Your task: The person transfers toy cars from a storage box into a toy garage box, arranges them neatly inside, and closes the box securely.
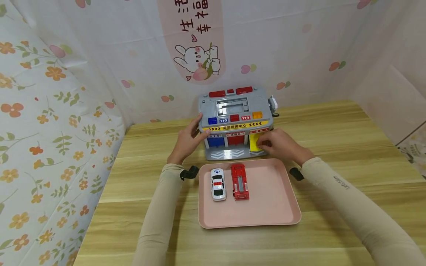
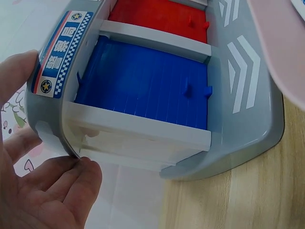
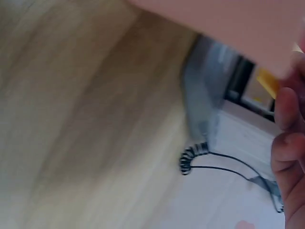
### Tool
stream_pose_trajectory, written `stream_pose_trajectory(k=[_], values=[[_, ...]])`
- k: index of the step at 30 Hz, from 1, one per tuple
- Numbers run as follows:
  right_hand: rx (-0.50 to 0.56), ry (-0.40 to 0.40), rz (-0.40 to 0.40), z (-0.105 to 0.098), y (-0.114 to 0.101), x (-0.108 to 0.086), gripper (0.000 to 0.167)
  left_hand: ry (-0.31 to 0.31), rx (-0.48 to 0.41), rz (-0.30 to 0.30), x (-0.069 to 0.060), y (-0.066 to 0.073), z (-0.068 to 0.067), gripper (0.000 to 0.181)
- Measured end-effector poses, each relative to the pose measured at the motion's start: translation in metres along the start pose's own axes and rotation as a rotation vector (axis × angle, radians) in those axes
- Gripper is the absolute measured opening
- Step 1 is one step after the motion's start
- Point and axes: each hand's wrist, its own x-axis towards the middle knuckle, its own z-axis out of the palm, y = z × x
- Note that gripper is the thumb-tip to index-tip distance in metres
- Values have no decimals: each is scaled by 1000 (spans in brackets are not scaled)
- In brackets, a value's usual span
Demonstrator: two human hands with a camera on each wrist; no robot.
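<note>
A grey toy garage (image 1: 234,111) with blue, red and yellow doors stands on the wooden table. My left hand (image 1: 187,142) grips its left roof edge, thumb on one side and fingers on the other; the left wrist view shows this near the blue door (image 2: 143,88). The blue and red (image 2: 162,19) doors are down. At the right bay, my right hand (image 1: 281,144) pinches the yellow door (image 1: 254,142), which is swung outward. In the right wrist view part of the yellow door (image 3: 268,82) shows beside the fingers, and the bay behind it looks dark. The exact fingertip contact is hidden.
A pink tray (image 1: 266,210) lies in front of the garage, holding a white police car (image 1: 218,184) and a red fire truck (image 1: 240,183). A black coiled cord (image 3: 193,155) hangs at the garage's right side. A printed cloth (image 1: 266,44) backs the table.
</note>
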Motion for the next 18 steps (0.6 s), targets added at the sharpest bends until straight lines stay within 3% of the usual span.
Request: stream_pose_trajectory(k=[3, 7, 10, 18], values=[[-2, -1, 23, 4, 7, 0, 16, -13, -5, -11, -3, 11, -2, 74], [-2, -4, 24, 8, 19, -2, 20, -16, 2, -16, -4, 13, -2, 74], [16, 0, 13, 9, 24, -2, 21, -6, -21, -9, -1, 4, -1, 74], [160, 0, 75, 14, 34, -5, 23, 18, -10, -74, 2, 7, -2, 72]])
